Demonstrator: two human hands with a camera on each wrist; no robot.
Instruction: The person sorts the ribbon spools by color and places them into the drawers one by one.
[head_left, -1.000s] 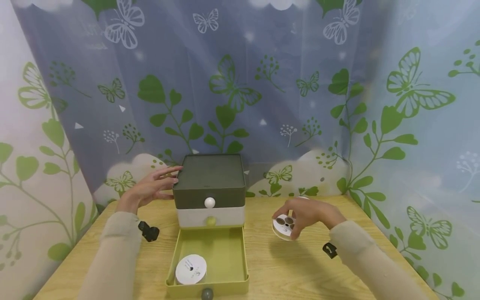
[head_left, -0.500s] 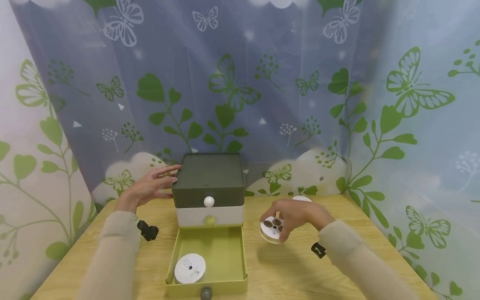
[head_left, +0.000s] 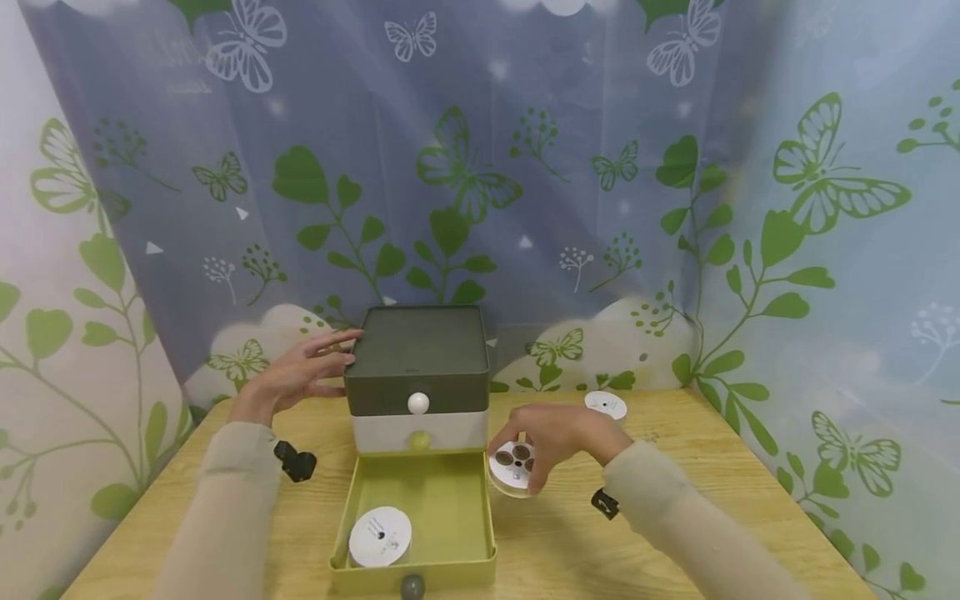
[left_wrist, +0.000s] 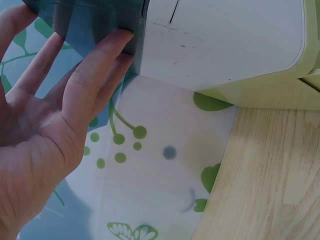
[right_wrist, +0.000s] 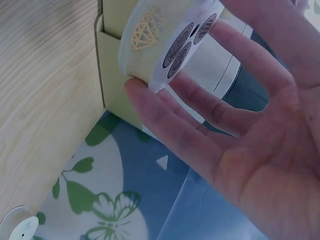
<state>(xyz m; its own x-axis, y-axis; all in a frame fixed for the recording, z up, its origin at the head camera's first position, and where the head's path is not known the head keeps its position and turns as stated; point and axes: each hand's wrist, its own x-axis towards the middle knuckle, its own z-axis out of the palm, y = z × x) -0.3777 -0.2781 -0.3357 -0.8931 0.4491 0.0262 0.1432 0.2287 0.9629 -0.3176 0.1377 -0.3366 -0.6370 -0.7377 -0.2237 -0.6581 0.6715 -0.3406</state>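
Observation:
In the head view my right hand (head_left: 558, 435) grips a white ribbon spool (head_left: 512, 477) by its rim, just right of the pulled-out drawer and above the table. The right wrist view shows gold diamond shapes on the pale ribbon (right_wrist: 146, 36) around that spool. My left hand (head_left: 300, 375) rests its fingertips against the left side of the dark top tier of a drawer box (head_left: 420, 346), fingers spread. At the bottom, the yellow-green drawer (head_left: 450, 533) stands open, and another white spool (head_left: 380, 537) lies flat in its left front part.
A third white spool (head_left: 605, 405) lies on the wooden table (head_left: 645, 500) at the back right. The box's white middle tier (head_left: 457, 432) is closed. Printed curtains (head_left: 562, 333) stand behind and on both sides of the table.
My right hand has carried its spool leftward across the table, up to the drawer's right side. The spool at the back right is now uncovered. My left hand has kept its place.

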